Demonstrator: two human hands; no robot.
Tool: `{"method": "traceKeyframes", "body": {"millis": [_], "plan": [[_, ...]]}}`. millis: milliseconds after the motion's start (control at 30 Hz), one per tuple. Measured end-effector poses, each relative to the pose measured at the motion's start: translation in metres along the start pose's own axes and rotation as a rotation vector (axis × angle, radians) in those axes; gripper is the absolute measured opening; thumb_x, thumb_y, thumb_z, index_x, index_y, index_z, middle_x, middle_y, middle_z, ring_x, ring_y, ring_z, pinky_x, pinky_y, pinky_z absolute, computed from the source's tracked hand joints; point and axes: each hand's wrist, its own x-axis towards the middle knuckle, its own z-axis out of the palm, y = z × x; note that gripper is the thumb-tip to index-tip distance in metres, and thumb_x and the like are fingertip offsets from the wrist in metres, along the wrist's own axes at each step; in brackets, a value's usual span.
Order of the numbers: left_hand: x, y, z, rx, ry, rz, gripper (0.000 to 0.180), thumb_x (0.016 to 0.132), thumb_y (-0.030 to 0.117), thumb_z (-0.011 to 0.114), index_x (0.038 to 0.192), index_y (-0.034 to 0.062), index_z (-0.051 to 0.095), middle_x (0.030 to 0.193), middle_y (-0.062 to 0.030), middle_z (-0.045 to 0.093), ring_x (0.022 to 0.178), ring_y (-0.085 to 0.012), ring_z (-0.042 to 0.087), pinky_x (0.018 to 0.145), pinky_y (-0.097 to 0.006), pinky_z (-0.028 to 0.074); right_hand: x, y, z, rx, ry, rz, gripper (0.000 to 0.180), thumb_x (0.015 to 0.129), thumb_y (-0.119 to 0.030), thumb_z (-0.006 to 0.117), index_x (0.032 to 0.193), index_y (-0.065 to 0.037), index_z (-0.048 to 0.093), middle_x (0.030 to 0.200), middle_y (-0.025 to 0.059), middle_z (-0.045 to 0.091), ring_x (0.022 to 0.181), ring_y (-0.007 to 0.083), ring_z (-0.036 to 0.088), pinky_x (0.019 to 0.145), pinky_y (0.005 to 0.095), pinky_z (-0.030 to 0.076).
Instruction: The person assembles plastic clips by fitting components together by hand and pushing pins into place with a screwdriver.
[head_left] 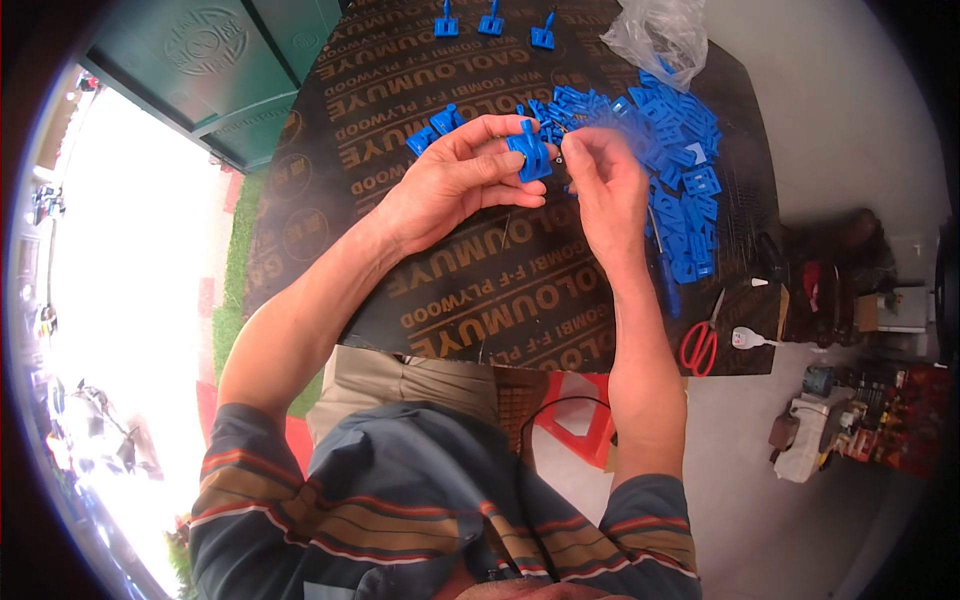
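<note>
My left hand [455, 172] pinches a blue plastic clip-like part [534, 170] between thumb and fingers, above the dark printed plywood top [470, 270]. Just to its right, my right hand [612, 195] has thumb and forefinger closed on a tiny dark piece, possibly metal, too small to name. Both hands are close together, the fingertips almost meeting at the part's right side. Behind them lie small slim blue pieces [580, 103], partly hidden by the fingers. Two similar blue parts [435, 130] sit beyond my left hand.
A heap of flat blue plastic pieces [688, 150] spreads along the right, beneath a clear plastic bag [662, 42]. Three blue parts [490, 20] stand at the far edge. Red-handled scissors [700, 345], a blue-handled screwdriver [671, 292] and a white plastic item [747, 338] lie near right.
</note>
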Motion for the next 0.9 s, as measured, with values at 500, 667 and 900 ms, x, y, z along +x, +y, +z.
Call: {"method": "traceKeyframes", "body": {"millis": [500,667,900], "plan": [[0.002,-0.012,0.001,0.286,0.027,0.135,0.034,0.105,-0.003,0.065,0.137,0.0031,0.056,0.128,-0.0091,0.069,0.106,-0.022,0.076,0.098,-0.036,0.064,-0.002,-0.003,-0.002,0.026,-0.073,0.046,0.019,0.105,-0.02,0.075,0.109,-0.001,0.073,0.094,-0.0017,0.072,0.08,0.0039,0.061,0.069,0.0218,0.048],[0.003,-0.016,0.0,0.293,0.016,0.174,0.031,0.104,-0.004,0.065,0.132,0.0029,0.055,0.131,-0.0091,0.067,0.106,-0.0204,0.075,0.098,-0.035,0.064,-0.002,-0.003,-0.003,0.086,-0.103,0.092,0.019,0.105,-0.021,0.075,0.111,-0.003,0.075,0.093,-0.0032,0.072,0.079,0.0021,0.06,0.064,0.02,0.045],[0.002,-0.019,0.0,0.347,0.016,0.218,0.031,0.103,-0.006,0.064,0.131,0.0022,0.055,0.129,-0.0087,0.066,0.107,-0.0176,0.074,0.098,-0.033,0.063,-0.003,-0.009,-0.006,0.121,-0.125,0.134,0.016,0.105,-0.019,0.075,0.111,-0.005,0.077,0.094,-0.0033,0.074,0.08,0.0013,0.062,0.063,0.0189,0.044]]}}
